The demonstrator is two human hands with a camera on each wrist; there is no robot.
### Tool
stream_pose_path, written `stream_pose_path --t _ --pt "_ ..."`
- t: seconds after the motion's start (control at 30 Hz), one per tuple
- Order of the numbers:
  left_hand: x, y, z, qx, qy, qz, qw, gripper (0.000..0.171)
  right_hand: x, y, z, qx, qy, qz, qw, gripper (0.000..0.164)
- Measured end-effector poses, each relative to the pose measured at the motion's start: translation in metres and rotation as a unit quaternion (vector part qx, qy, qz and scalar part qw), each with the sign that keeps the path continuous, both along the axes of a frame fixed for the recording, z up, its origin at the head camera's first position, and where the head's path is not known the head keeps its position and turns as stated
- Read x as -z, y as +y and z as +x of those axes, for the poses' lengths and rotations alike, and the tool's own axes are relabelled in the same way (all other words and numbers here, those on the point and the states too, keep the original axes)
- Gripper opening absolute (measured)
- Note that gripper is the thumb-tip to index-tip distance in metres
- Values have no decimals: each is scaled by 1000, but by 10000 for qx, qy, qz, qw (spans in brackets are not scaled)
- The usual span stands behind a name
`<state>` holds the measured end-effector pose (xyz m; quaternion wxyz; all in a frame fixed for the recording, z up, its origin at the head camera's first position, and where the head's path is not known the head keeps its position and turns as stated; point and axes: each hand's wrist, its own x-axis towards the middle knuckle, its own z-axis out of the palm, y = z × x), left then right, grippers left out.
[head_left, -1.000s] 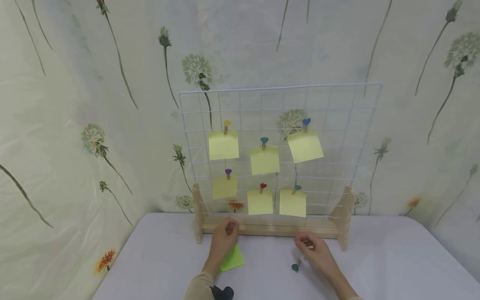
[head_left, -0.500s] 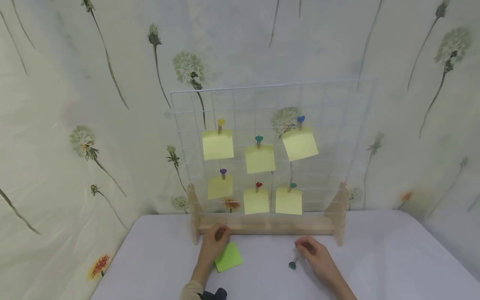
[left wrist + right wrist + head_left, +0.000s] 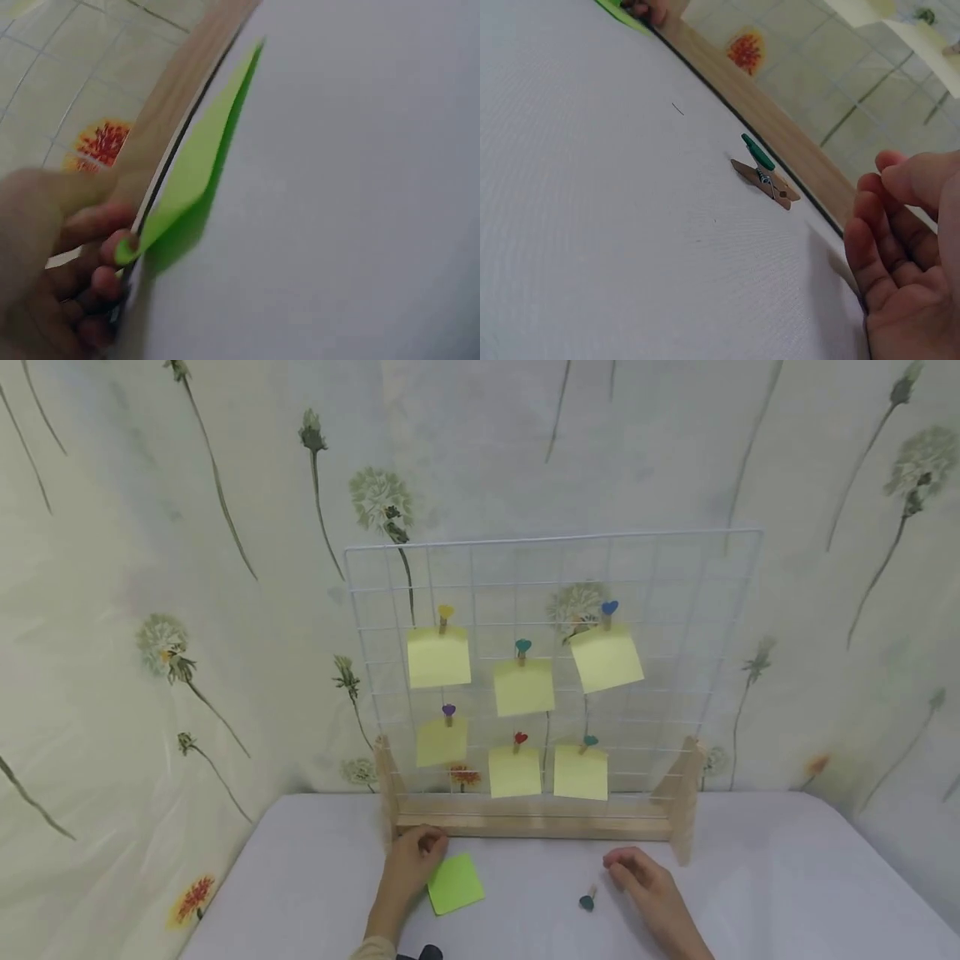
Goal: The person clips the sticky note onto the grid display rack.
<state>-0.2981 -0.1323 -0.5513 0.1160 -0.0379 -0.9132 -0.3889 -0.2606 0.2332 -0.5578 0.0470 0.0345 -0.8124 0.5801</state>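
Note:
At the base of the white wire grid (image 3: pixel 637 635), my left hand (image 3: pixel 411 864) pinches the near corner of a lime green sticky note (image 3: pixel 191 161). The note's edge stands up from the table in the left wrist view, its corner curling at the fingertips. My right hand (image 3: pixel 648 885) hovers at the right with loosely curled fingers, thumb close to the index finger, nothing visible between them. Just left of it, a small wooden clothespin (image 3: pixel 761 180) with a dark green heart lies on the tabletop. Several yellow sticky notes (image 3: pixel 523 687) hang on the grid from heart-topped clothespins.
The grid stands in a wooden base (image 3: pixel 532 827) with an upright at each end, along the back of the white-covered table (image 3: pixel 525 935). A flower-print curtain (image 3: pixel 247 460) hangs behind. A black object (image 3: pixel 431 952) shows by the left wrist.
My left hand has moved left and nearer, to the green note's upper left edge. The right hand has shifted slightly right and nearer. The clothespin stays on the table.

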Motion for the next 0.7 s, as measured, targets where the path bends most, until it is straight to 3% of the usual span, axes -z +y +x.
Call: stream_pose_path --t 0.17,0.3,0.7 --pt "-19 -10 10 70 -1001 -506 9937 34 -1 -3 1 47 -35 -80 10000 21" --pt "-31 -17 18 -41 -1524 -682 9860 41 0 -5 3 44 2 -61 10000 19" --pt "-40 -16 27 82 -1871 -804 9790 45 -1 -6 3 -73 -48 186 9998 19"
